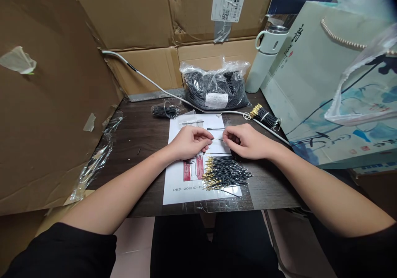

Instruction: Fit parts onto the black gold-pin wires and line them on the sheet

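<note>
My left hand point(190, 142) and my right hand point(245, 140) rest on a white printed sheet point(186, 178) taped to a dark table point(139, 137). Both pinch the ends of one thin black wire point(218, 139) stretched between their fingertips. Just in front of my hands lies a loose pile of black wires with gold terminals point(225, 173). A single black wire point(215, 128) lies on the sheet beyond my fingers.
A plastic bag of black wires point(215, 85) sits at the back, a tied bundle point(265, 117) to its right, another small bundle point(166, 111) to its left. A white cable point(149, 81), a pale green flask point(265, 58), a paper gift bag point(325, 83) and cardboard walls point(46, 104) surround the table.
</note>
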`<act>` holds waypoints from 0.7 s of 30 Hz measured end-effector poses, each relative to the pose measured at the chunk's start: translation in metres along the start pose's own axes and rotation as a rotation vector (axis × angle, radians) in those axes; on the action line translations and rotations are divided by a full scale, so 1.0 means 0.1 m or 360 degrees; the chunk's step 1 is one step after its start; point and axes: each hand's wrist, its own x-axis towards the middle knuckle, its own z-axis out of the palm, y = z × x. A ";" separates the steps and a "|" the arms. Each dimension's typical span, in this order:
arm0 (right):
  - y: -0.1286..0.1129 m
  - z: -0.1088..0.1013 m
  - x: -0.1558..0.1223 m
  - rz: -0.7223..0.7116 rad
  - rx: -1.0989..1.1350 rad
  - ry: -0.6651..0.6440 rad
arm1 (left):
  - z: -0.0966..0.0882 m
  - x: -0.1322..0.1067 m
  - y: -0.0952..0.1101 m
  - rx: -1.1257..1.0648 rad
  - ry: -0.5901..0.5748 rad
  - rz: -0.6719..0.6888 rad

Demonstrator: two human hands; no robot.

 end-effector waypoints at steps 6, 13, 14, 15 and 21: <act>0.01 0.01 0.00 -0.0011 -0.0045 0.0015 | 0.00 -0.02 0.02 0.0062 -0.0003 0.0018; 0.01 0.00 0.01 -0.0074 -0.0094 0.0068 | 0.03 -0.04 0.01 0.0184 0.0050 0.0104; 0.01 0.00 0.01 -0.0075 -0.0097 0.0072 | 0.03 -0.04 0.01 0.0198 0.0049 0.0126; 0.01 0.01 0.01 -0.0070 -0.0094 0.0072 | 0.03 -0.05 0.01 0.0208 0.0047 0.0144; 0.02 0.06 0.01 0.0029 -0.0012 0.0087 | 0.04 -0.05 0.00 0.0204 0.0057 0.0187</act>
